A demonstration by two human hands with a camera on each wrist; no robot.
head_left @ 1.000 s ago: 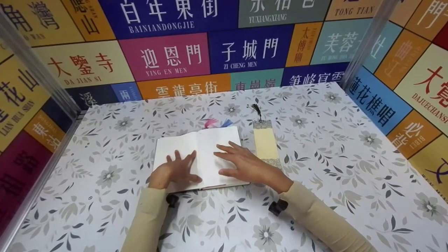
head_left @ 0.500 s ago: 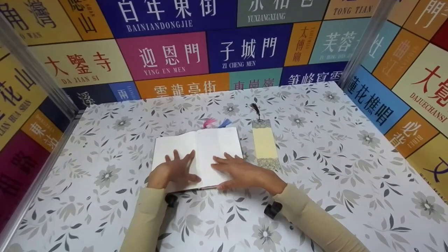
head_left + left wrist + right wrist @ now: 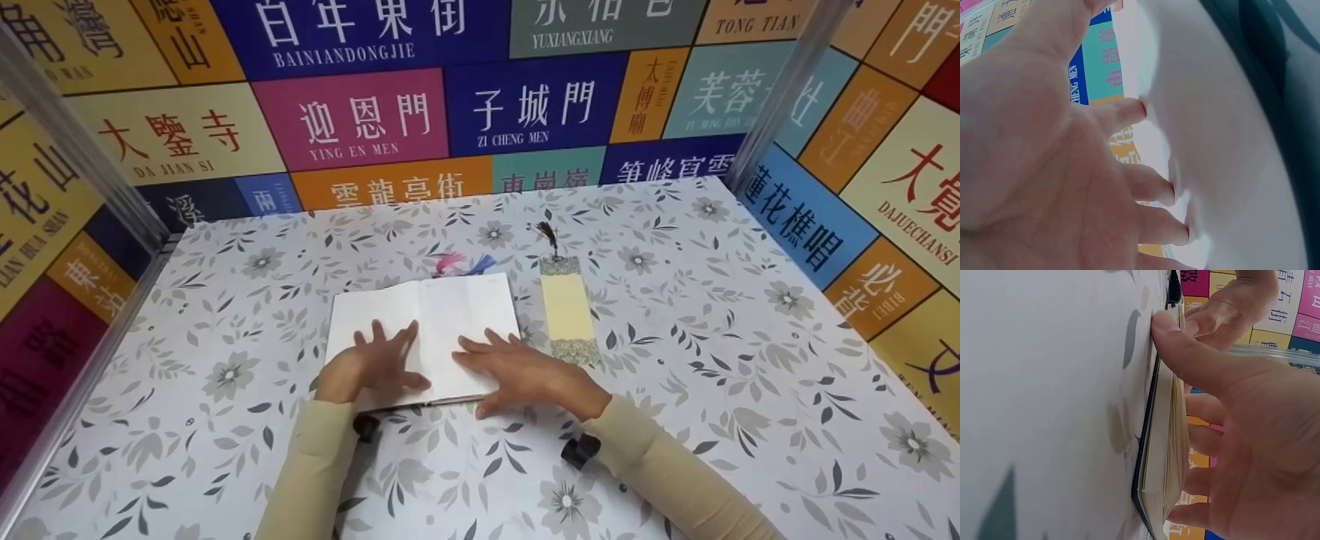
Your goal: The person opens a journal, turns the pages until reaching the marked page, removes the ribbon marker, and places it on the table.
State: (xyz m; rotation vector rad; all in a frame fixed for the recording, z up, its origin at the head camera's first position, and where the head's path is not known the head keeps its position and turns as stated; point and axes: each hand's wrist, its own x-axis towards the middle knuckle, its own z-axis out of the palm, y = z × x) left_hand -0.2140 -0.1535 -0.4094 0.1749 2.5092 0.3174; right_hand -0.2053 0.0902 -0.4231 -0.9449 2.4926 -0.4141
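A book (image 3: 465, 304) with blank white pages lies spread open on the table. My left hand (image 3: 377, 367) rests on the left page, fingers spread and fingertips down on the paper. The left wrist view shows those fingertips meeting the pale page (image 3: 1219, 129). My right hand (image 3: 529, 373) lies over the lower part of the right page, fingers spread. Its thumb (image 3: 1167, 323) reaches past the book's near edge, where the dark cover and page block (image 3: 1165, 439) show. Pink (image 3: 450, 262) and blue tassels (image 3: 481, 264) stick out above the book.
A cream bookmark (image 3: 568, 307) with grey patterned ends and a black tassel (image 3: 550, 237) lies right of the book. The floral tabletop (image 3: 225, 315) is bounded by walls (image 3: 352, 112) covered in coloured place-name panels. Small black devices (image 3: 581, 450) sit at both wrists.
My right hand has come down toward the near edge of the right page, its thumb shifting from the paper to beyond that edge. My left hand stays in place.
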